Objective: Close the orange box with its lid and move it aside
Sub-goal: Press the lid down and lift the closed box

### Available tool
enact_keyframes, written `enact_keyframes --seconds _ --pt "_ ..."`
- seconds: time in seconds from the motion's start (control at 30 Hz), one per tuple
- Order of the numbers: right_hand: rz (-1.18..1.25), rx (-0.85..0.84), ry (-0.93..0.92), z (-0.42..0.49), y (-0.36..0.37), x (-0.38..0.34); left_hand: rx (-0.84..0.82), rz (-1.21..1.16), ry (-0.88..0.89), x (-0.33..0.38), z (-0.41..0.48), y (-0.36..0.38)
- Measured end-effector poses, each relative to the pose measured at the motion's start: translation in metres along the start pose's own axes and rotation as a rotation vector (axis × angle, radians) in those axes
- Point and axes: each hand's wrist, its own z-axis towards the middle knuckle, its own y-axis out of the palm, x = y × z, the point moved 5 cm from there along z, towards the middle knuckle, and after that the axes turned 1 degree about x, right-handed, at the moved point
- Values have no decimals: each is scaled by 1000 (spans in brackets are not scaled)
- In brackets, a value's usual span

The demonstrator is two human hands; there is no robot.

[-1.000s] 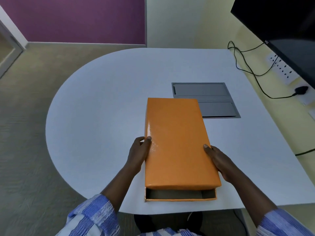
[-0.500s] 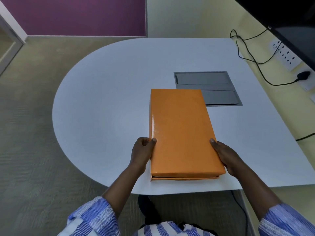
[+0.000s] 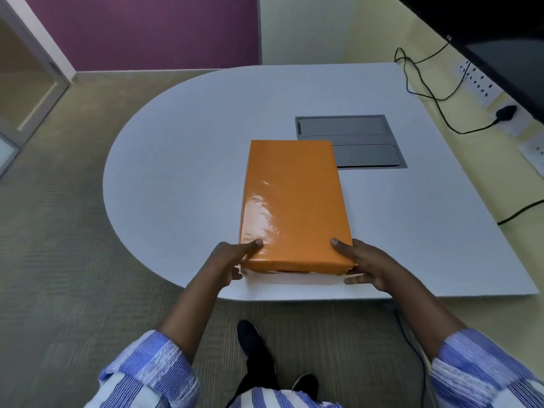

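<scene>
Glossy orange cardboard lid [image 3: 294,201] sits on the box, your left hand [image 3: 228,262] and right hand [image 3: 368,267] gripping its near corners; shifting it aside on the grey table [image 3: 176,172] remains.

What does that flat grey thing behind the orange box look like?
On the white table, look just past the far right corner of the orange box. There a grey hatch sits flush in the tabletop. It alone is dull, grey and sunk in; the box is glossy and raised.

Both arms reaching forward, striped sleeves pushed up. Left hand [image 3: 231,262] and right hand [image 3: 366,265] clamped inward, thumbs on top. Lower fingers apparently curled under.
</scene>
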Motion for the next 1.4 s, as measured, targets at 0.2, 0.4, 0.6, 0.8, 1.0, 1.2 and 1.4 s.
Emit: enact_keyframes --seconds 0.2,0.4,0.6,0.8,1.0,1.2,1.4 --pt "86 -32 -35 1 5 8 71 -28 52 -4 -14 8" --pt "7 58 -104 0 8 11 207 106 98 -11 -19 11" --pt "-204 158 -191 0 6 13 205 228 142 -10 -20 10" --pt "-477 145 -285 -5 8 -7 144 422 253 9 -17 11" --pt "-983 116 -337 -1 15 -36 122 914 402 35 -7 21" --pt "-1012 182 -307 8 13 -47 203 1106 401 55 6 22" --pt "-878 413 -535 39 14 -102 292 954 568 108 42 24"
